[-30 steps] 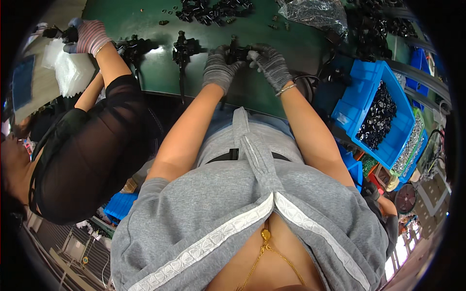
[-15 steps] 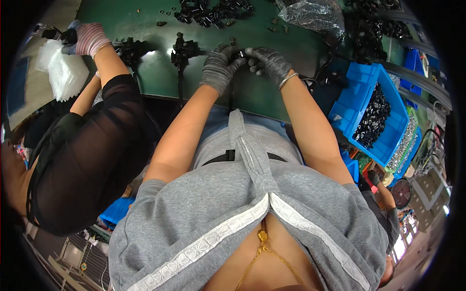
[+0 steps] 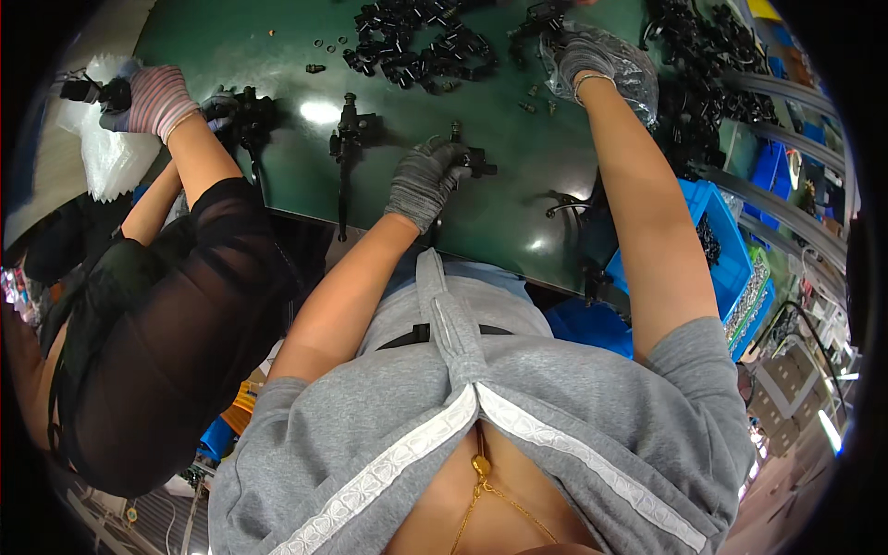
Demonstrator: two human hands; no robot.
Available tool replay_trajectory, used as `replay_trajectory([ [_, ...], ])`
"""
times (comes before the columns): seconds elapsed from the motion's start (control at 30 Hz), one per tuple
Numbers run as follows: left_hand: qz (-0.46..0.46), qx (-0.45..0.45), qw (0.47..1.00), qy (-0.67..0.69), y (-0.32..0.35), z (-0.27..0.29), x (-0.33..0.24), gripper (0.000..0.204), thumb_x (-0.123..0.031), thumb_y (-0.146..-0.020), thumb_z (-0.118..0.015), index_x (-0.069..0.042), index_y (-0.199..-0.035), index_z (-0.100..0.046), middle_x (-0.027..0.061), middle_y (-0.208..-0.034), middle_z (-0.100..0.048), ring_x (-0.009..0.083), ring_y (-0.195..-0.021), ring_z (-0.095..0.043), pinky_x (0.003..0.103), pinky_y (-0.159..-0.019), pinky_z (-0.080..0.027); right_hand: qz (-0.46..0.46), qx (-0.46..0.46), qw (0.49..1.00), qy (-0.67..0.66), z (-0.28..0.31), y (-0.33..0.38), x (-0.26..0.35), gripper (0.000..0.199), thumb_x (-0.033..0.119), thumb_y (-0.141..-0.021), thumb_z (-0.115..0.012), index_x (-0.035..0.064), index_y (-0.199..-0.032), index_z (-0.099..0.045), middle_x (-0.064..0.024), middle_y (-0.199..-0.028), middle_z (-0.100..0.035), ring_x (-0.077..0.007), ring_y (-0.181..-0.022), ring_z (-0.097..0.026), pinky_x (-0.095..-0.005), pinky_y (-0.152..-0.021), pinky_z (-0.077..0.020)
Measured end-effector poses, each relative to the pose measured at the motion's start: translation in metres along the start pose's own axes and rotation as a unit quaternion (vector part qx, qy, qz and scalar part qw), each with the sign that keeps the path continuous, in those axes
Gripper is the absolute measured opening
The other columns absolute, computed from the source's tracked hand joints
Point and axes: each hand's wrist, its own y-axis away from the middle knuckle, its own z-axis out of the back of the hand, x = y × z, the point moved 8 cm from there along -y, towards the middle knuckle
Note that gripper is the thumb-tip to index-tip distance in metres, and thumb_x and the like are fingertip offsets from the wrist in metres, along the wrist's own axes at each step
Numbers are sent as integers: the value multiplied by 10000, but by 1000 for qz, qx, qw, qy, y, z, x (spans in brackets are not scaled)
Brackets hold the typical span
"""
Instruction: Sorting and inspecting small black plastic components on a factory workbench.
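Observation:
My left hand [image 3: 425,180], in a grey knit glove, is closed around a black brake lever assembly [image 3: 478,164] with a brass fitting, near the table's front edge. Further off to the right, my gloved right hand [image 3: 583,54] reaches over a crumpled clear plastic bag [image 3: 638,69]. Its fingertips are beside a dark metal part [image 3: 536,23], and whether they grip it is hidden. Another black lever assembly [image 3: 347,129] lies left of my left hand. A pile of small black clamp-like parts [image 3: 416,46] is on the far table.
A person at my left, in a striped glove [image 3: 162,102], holds a black part [image 3: 88,90]. Brass fittings [image 3: 527,107] lie near the bag. Black levers [image 3: 684,102] are heaped at the right. A blue bin [image 3: 735,268] stands by my right arm.
My right hand has left the assembly beside my left hand and moved far right to the plastic bag. My left hand still holds the assembly. The view has shifted slightly.

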Motion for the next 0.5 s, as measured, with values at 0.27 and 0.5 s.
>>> replay_trajectory([
  [0.27,-26,-19,999,-14,-2,0,-1,299,-173,-809,-728,-102,-1093,-667,124,-1012,-622,340,-920,-620,425,-819,-503,-210,53,954,-206,-118,-48,-58,644,565,-962,-409,104,-1400,-513,-160,-1393,-557,-358,-1284,-524,-414,-1062,-425],
  [0.5,20,-21,999,-16,7,1,12,327,-194,-788,-747,-90,-1093,-692,123,-1046,-652,333,-959,-630,424,-858,-512,-1,-194,929,-316,-5,27,-43,475,420,-950,-524,102,-1297,-592,-193,-1185,-662,-363,-1111,-628,-413,-954,-492],
])
